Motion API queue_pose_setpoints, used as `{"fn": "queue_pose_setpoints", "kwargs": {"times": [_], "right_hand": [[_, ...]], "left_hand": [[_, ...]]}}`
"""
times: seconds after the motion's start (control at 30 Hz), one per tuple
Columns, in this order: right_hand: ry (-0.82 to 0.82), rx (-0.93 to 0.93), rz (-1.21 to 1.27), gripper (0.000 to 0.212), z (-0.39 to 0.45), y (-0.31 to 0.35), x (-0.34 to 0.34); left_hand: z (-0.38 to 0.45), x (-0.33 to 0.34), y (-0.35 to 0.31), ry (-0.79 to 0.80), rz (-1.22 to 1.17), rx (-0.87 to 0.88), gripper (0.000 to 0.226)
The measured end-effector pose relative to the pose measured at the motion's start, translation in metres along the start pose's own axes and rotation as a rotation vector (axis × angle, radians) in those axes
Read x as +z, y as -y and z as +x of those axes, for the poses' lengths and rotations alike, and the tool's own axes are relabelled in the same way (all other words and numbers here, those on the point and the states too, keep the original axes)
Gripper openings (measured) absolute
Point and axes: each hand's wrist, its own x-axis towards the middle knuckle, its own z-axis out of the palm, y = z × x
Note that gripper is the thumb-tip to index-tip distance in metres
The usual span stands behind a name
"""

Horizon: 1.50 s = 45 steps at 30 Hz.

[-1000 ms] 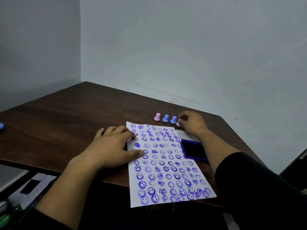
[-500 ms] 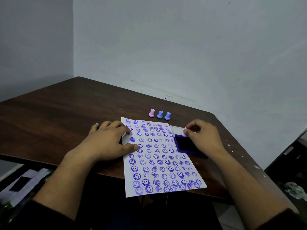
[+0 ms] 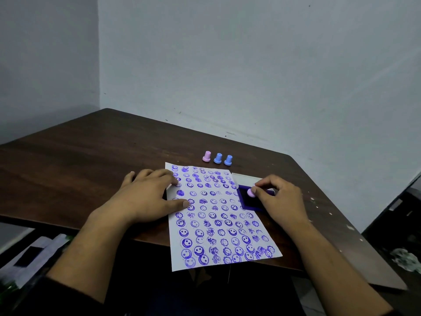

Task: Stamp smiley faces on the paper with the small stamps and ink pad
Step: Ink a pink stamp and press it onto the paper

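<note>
A white paper (image 3: 218, 215) covered with blue smiley prints lies on the dark wooden table (image 3: 91, 160), its near end hanging over the front edge. My left hand (image 3: 145, 197) rests flat on the paper's left edge, fingers spread. My right hand (image 3: 278, 197) pinches a small pink stamp (image 3: 251, 192) and holds it down on the dark blue ink pad (image 3: 247, 202) beside the paper's right edge. One pink stamp (image 3: 206, 156) and two blue stamps (image 3: 218, 158) (image 3: 228, 160) stand in a row just beyond the paper's far edge.
The ink pad's white lid (image 3: 246, 179) lies behind the pad. Grey walls meet at a corner behind the table. The table's right edge (image 3: 341, 224) is chipped. Papers and clutter (image 3: 34, 258) lie on the floor at the lower left.
My right hand took the pink stamp from the right end of the row and carried it toward me onto the ink pad. My left hand stayed on the paper.
</note>
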Motion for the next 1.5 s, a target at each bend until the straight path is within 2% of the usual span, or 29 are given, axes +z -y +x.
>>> {"fn": "queue_pose_setpoints", "kwargs": {"times": [0.43,0.7,1.17,1.33,1.5], "right_hand": [[0.076,0.033,-0.071,0.016,0.005,0.001,0.004],[0.057,0.028,-0.080,0.017,0.003,0.003,0.004],[0.065,0.009,-0.104,0.020,-0.002,0.012,0.001],[0.021,-0.044,0.033,0.018,0.005,0.045,0.005],[0.169,-0.083,0.301,0.020,0.013,0.100,0.037]], "left_hand": [[0.001,-0.002,0.000,0.019,0.010,0.004,0.078],[0.001,-0.003,-0.002,0.042,0.042,-0.025,0.097],[0.003,-0.004,-0.001,0.062,0.043,-0.049,0.105],[0.003,-0.004,0.000,0.068,0.051,-0.051,0.109],[0.003,-0.003,0.000,0.060,0.047,-0.046,0.111]]}}
